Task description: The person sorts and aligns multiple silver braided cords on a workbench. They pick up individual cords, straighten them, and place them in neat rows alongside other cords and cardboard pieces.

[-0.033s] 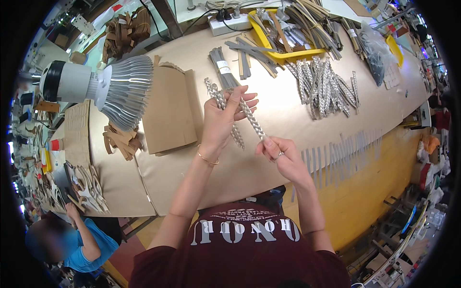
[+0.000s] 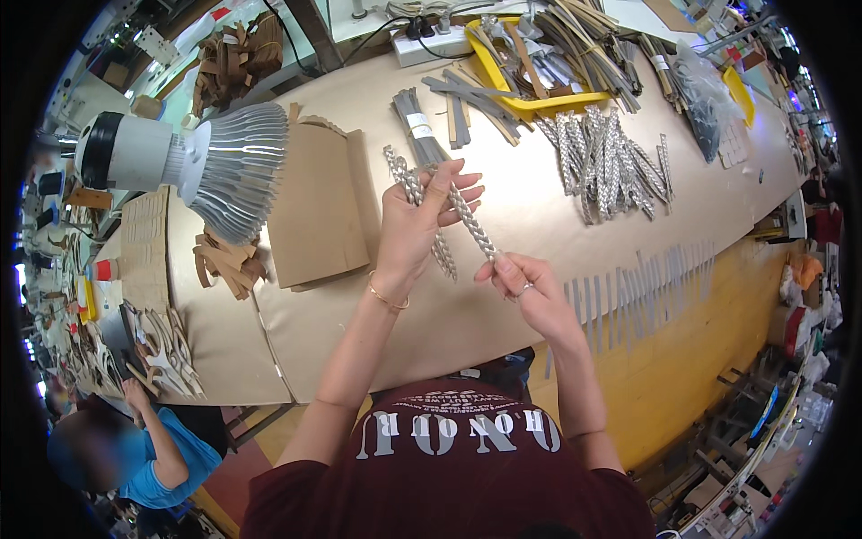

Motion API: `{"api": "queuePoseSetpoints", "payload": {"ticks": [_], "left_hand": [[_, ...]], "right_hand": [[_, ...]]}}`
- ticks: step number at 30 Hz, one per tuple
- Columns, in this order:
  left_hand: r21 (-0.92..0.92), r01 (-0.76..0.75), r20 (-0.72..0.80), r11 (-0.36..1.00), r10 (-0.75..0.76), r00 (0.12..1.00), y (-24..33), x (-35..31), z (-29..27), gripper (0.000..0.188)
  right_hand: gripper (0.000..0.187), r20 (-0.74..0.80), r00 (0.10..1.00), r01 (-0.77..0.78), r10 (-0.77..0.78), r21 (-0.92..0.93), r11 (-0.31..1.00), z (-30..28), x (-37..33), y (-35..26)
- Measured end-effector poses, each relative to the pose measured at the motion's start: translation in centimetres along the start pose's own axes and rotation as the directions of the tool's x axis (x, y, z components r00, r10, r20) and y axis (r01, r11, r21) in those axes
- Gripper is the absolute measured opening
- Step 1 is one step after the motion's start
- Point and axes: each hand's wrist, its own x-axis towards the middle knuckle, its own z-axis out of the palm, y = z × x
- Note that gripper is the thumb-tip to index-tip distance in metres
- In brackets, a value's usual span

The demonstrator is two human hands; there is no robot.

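Note:
Over the table, my left hand [image 2: 420, 211] is closed around several silver braided straps, the thumb pressing on them and the other fingers pointing right. One braided strap [image 2: 472, 226] slants down to the right from that hand. My right hand [image 2: 523, 286] pinches its lower end between thumb and fingertips. Other braided ends [image 2: 444, 255] hang below my left palm, and more stick out above its thumb side. A bundle of flat grey strips [image 2: 409, 111] with a white paper band lies just beyond my left hand. The strap parts inside my left palm are hidden.
A pile of silver braided straps [image 2: 602, 171] lies to the right, below a yellow tray [image 2: 557, 101] of strips. Brown card sheets [image 2: 316, 207] and a large finned lamp [image 2: 235, 171] are left. Thin grey strips [image 2: 620, 301] line the table's front edge. A person [image 2: 175, 454] works lower left.
My right fingertips have shifted very slightly left at the strap's end. Everything else looks the same.

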Motion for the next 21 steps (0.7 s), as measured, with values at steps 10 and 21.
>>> {"api": "queuePoseSetpoints", "payload": {"ticks": [10,21], "left_hand": [[-0.1,0.04,0.1,0.994,-0.03,0.995,0.5,-0.2,-1.0,0.056],[-0.23,0.095,0.039,0.969,-0.088,0.995,-0.2,-0.1,-1.4,0.049]], "right_hand": [[0.032,-0.044,0.999,-0.002,0.007,0.112,0.994,-0.7,0.6,-0.3],[0.019,-0.439,0.683,0.203,-0.584,-0.653,0.729,-1.1,0.8,0.6]]}}
